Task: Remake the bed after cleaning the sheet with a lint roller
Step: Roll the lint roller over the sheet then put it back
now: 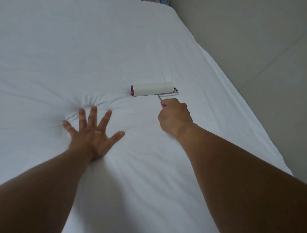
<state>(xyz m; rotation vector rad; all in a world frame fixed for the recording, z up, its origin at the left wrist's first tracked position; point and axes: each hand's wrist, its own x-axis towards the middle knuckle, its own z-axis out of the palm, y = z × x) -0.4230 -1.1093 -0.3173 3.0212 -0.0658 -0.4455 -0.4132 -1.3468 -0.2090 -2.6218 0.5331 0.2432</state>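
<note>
A white fitted sheet (83, 49) covers the whole bed. A lint roller (152, 89) with a white roll, a pink end cap and a grey wire frame lies flat on the sheet near the middle. My right hand (174, 116) is closed around its pink handle, just behind the roll. My left hand (93, 134) presses flat on the sheet to the left of the roller, fingers spread, and the fabric bunches into creases in front of the fingertips.
The bed's right edge (232, 86) runs diagonally from the top to the lower right. Beyond it is a pale tiled floor (265, 49). Something blue shows at the far top edge (163, 1).
</note>
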